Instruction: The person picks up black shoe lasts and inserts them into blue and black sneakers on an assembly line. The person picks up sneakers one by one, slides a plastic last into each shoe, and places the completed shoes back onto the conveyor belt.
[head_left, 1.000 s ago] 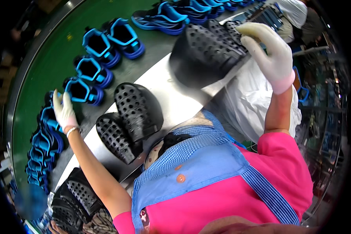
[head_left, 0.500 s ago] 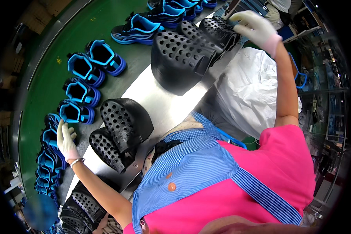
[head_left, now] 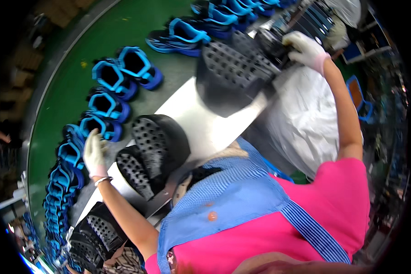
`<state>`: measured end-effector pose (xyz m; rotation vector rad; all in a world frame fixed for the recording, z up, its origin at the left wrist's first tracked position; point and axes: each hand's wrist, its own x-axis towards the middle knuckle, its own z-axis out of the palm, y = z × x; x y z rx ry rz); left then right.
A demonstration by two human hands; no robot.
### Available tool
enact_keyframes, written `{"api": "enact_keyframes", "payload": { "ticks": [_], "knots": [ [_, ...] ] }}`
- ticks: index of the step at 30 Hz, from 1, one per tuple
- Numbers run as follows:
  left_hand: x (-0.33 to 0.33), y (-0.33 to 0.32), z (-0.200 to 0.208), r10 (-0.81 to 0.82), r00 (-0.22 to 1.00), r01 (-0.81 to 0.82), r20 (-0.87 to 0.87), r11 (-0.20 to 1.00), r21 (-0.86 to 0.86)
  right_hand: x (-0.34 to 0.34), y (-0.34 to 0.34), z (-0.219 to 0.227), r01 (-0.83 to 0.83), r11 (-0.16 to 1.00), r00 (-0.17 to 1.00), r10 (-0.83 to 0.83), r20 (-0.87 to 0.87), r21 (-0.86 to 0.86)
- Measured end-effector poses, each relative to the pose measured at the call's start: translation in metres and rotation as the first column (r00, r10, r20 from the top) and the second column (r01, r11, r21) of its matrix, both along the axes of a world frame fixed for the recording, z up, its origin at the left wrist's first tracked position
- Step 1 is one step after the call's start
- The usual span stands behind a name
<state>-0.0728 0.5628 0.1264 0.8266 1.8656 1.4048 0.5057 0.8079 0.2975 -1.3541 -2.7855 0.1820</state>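
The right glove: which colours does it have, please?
The right glove is white with a pink cuff; the head view shows this best.

Left arm (head_left: pixel 127 212) stretched from 7 o'clock; white-gloved left grip (head_left: pixel 95 156) near 9, fingers (head_left: pixel 92 140) loosely bent toward 12. Right forearm (head_left: pixel 341 102) upright from 3 o'clock; white-gloved right grip (head_left: pixel 308 49) between 1 and 2, fingers (head_left: pixel 294 39) curved toward 9.

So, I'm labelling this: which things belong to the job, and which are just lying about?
Likely in the job:
blue-and-black sneakers, by the left hand
black perforated blocks, by the right hand

Apparently just about:
crumpled white plastic
blue-framed chair
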Motion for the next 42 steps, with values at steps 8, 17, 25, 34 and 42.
{"api": "enact_keyframes", "payload": {
  "ticks": [8, 17, 25, 34, 42],
  "knots": [
    [0.001, -0.003, 0.015, 0.073, 0.997, -0.074, 0.028, 0.997, 0.028, -0.004, 0.002, 0.011, -0.028, 0.998, 1.0, 0.028, 0.003, -0.048],
    [-0.005, -0.021, 0.002, 0.11, 0.994, -0.11, -0.022, 0.994, 0.019, 0.022, 0.026, 0.004, 0.002, 1.0, 0.998, -0.003, 0.062, 0.017],
    [-0.008, -0.037, -0.002, 0.131, 0.991, -0.131, 0.043, 0.991, 0.02, 0.036, 0.049, 0.009, 0.046, 0.996, 0.976, -0.062, -0.209, -0.083],
    [-0.009, -0.038, 0.001, 0.128, 0.991, -0.128, 0.03, 0.992, 0.008, 0.028, 0.048, -0.014, 0.029, 0.999, 1.0, -0.029, -0.003, 0.031],
    [-0.011, -0.044, 0.011, 0.153, 0.986, -0.157, 0.063, 0.986, 0.053, 0.041, 0.058, -0.01, 0.06, 0.998, 0.981, -0.06, -0.185, -0.008]
  ]
}}
